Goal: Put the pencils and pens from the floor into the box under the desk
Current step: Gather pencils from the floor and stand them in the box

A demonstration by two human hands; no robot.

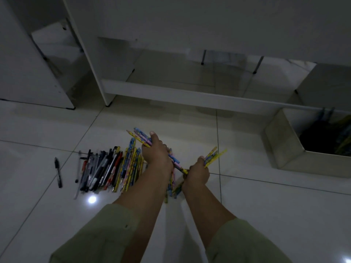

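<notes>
Two bunches of patterned pencils were off the floor, one in each hand. The left hand (156, 153) was clenched around a bundle of pencils (141, 136) whose tips fanned up and to the left, their other ends sticking out lower right toward the other hand. The right hand (197, 172) gripped a smaller bunch of yellow pencils (215, 155) pointing up and right. Below both forearms, more pencils lay in a row on the tile floor (266, 205), and just left of them sat a pile of pens (100, 168), with one black pen (58, 172) lying apart farther left. An open white box (281, 141) stood to the right, partly beneath the white desk (190, 21), with dark contents that could not be made out.
</notes>
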